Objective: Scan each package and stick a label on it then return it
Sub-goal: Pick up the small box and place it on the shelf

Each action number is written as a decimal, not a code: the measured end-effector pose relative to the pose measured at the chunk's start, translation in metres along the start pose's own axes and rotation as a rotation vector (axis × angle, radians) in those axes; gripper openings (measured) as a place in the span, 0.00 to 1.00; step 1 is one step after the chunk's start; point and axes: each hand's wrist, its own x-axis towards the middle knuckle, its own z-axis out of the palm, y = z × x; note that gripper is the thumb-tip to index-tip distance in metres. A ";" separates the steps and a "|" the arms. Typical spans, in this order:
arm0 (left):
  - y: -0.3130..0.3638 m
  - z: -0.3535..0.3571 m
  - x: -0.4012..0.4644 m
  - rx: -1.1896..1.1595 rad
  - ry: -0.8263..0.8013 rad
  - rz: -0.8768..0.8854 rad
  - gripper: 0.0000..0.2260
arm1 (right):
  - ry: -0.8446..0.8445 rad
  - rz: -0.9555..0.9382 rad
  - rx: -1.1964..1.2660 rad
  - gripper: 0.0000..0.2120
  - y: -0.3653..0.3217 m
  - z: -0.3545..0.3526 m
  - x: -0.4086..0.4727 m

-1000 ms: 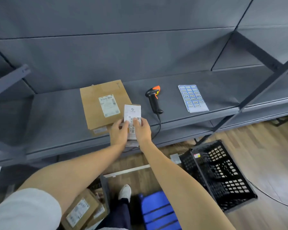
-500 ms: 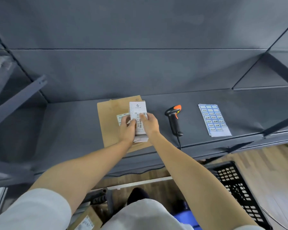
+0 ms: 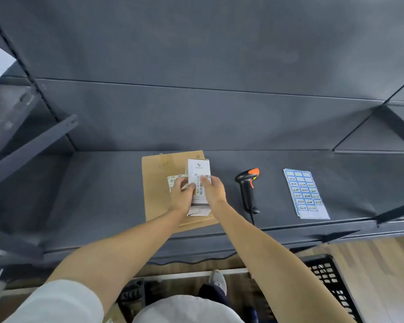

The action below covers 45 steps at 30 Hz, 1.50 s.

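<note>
Dark grey metal shelving fills the view, and its broad lower shelf (image 3: 79, 194) carries everything the task needs. Near the middle of that shelf lies a flat brown cardboard package (image 3: 159, 206) with a white shipping label on its top. Resting on top of it is a small white box (image 3: 198, 173) printed with a logo and barcodes, its long side running away from the person. The left hand (image 3: 182, 194) grips the white box along its left edge with curled fingers, and the right hand (image 3: 214, 191) grips its right edge the same way, thumb over the barcode strip. Just to the right of the brown package, apart from it, a black handheld barcode scanner with an orange trigger (image 3: 247, 190) lies on the shelf, its cable running off the front edge. Farther right lies a white sheet of blue-bordered stickers (image 3: 304, 194), flat on the shelf. Below the shelf a wooden floor shows, with a black plastic lattice crate (image 3: 331, 283) at the lower right.
</note>
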 end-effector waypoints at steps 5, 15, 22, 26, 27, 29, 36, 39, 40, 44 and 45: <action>-0.007 0.006 0.000 -0.080 0.067 0.014 0.09 | -0.037 0.018 0.045 0.16 0.006 0.001 0.009; -0.011 0.020 -0.006 -0.181 0.253 0.060 0.08 | -0.352 0.022 -0.102 0.23 0.005 -0.033 0.044; 0.008 0.019 0.016 -0.131 0.177 -0.002 0.08 | -0.313 -0.153 -0.087 0.32 -0.001 -0.044 0.068; 0.004 -0.010 0.037 0.033 -0.015 -0.037 0.10 | -0.453 -0.218 -0.015 0.25 0.003 -0.046 0.088; 0.001 -0.016 0.043 0.065 -0.057 -0.030 0.12 | -0.463 -0.260 -0.008 0.25 0.006 -0.044 0.093; -0.002 -0.024 0.056 0.114 -0.115 0.007 0.14 | -0.458 -0.337 0.003 0.24 0.013 -0.041 0.102; -0.006 -0.029 0.080 0.193 -0.173 0.102 0.14 | -0.466 -0.360 -0.139 0.33 0.022 -0.046 0.112; -0.002 -0.022 0.081 0.207 -0.158 0.176 0.17 | -0.420 -0.355 -0.184 0.33 0.022 -0.050 0.111; -0.001 -0.019 0.078 0.246 -0.147 0.199 0.18 | -0.388 -0.357 -0.196 0.34 0.023 -0.051 0.110; -0.011 -0.008 0.058 0.262 0.099 0.525 0.13 | -0.203 -0.374 -0.174 0.43 0.028 -0.049 0.100; -0.018 -0.005 0.052 0.184 0.132 0.586 0.15 | -0.179 -0.360 -0.146 0.45 0.029 -0.049 0.096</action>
